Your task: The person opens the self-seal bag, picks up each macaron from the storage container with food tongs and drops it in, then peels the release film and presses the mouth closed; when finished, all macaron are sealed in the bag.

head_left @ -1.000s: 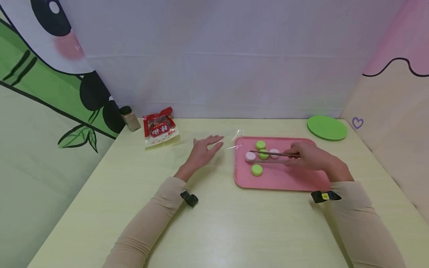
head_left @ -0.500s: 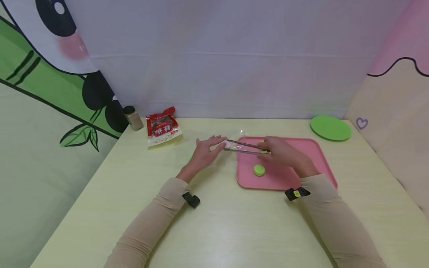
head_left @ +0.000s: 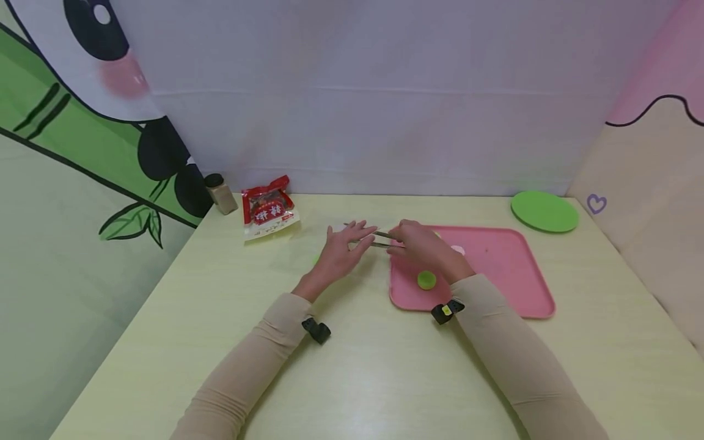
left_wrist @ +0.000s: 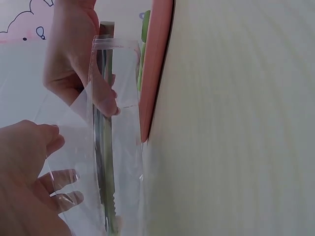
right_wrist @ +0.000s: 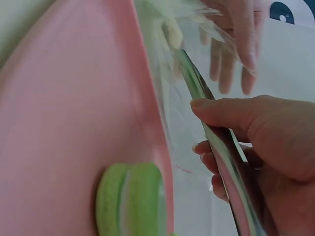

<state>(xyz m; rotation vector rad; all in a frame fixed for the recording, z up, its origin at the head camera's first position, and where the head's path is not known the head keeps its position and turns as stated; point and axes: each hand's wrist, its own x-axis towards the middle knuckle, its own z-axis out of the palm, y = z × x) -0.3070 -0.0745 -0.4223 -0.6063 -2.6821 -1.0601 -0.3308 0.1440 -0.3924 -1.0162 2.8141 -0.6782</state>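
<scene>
My right hand (head_left: 423,244) grips metal tongs (left_wrist: 106,162), their tips reaching left inside a clear plastic bag (left_wrist: 127,78). At the tips, a pale macaron (right_wrist: 173,32) appears blurred through the film in the right wrist view. My left hand (head_left: 338,253) has its fingers spread at the bag, the fingertips showing through the plastic in the left wrist view. A spot of green (head_left: 316,260) peeks out behind this hand. On the pink tray (head_left: 506,275) lie a green macaron (head_left: 426,280) and a pale one (head_left: 458,250), partly covered by my right hand.
A red and white snack packet (head_left: 269,211) lies at the back left, beside a dark-capped shaker (head_left: 221,194). The green round plate (head_left: 544,211) is at the back right. A printed cloth backdrop borders the table's rear and sides.
My right hand has carried the pale macaron in the tongs leftward off the tray and into the bag. The left hand has stayed nearly still, fingers spread.
</scene>
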